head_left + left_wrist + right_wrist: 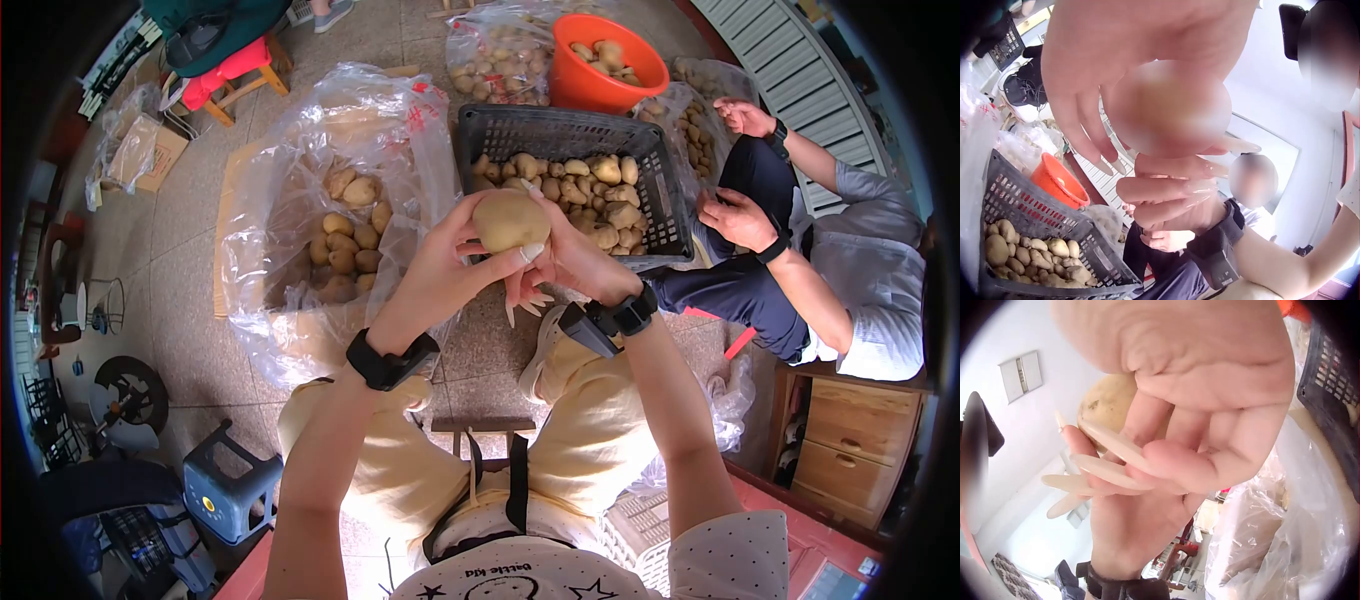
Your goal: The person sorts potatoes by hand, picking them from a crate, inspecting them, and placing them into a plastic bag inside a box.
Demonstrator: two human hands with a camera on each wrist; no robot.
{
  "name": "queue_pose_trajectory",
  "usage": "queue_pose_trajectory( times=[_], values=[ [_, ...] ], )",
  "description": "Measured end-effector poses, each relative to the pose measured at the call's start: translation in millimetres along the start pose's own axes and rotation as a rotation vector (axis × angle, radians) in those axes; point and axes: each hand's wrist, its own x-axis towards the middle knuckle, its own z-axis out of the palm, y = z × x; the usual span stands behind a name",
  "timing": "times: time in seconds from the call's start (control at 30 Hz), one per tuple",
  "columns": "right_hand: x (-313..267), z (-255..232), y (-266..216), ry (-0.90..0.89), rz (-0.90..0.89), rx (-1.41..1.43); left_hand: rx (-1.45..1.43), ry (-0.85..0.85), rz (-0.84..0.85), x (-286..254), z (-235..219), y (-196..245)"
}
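The curled fingers of the left hand (pixel 455 264) and right hand (pixel 577 254) grasp a large, rounded, pale-yellow potato (pixel 512 222) between them, slightly above the centre of the head view. Above and right of it, a black, perforated plastic crate (pixel 560 130) holds more potatoes. Centre-left stands a cardboard box (pixel 318 335) lined with clear plastic, potatoes inside. Farther out, a round orange plastic bucket (pixel 600 96) stands upper right; a seated person (pixel 845 265) occupies the right side.
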Motion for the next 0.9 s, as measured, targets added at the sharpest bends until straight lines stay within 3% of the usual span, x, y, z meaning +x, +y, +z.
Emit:
queue_pose_trajectory(
  times=[0.1, 0.17, 0.3, 0.33, 0.37, 0.5, 0.57, 0.67, 0.9],
  values=[
    [1.2, -4.3, 2.4, -0.085, 0.017, -0.123, -0.103, 0.058, -0.032, 0.7, 1.0, -3.0],
    [2.4, -10.4, 11.0, -0.137, -0.001, -0.196, -0.281, 0.161, -0.202, 2.2, 0.9, -0.1],
    [1.9, -8.5, 12.4, -0.157, 0.052, -0.362, -0.122, 0.211, -0.203, 2.9, -2.5, 6.7],
    [1.0, -7.6, 10.6, -0.159, 0.053, -0.361, -0.092, 0.195, -0.309, 3.2, -5.7, 7.0],
    [-0.3, -7.2, 7.8, -0.110, 0.041, -0.452, -0.062, 0.177, -0.415, 2.7, -7.9, 7.4],
    [-6.9, -13.8, 0.0, 0.086, 0.023, -0.555, -0.026, 0.214, -0.419, -0.8, -12.8, 6.9],
    [-7.6, -19.8, 0.7, 0.144, 0.048, -0.540, 0.163, 0.134, -0.371, 0.6, -20.8, -2.6],
    [-6.8, -22.2, 5.9, 0.250, -0.107, -0.428, 0.345, 0.158, -0.384, -1.8, -23.5, -1.4],
    [-2.1, -8.9, 16.5, -0.008, -0.142, -0.393, 0.347, 0.105, -0.435, -3.3, -33.8, -19.4]
  ],
)
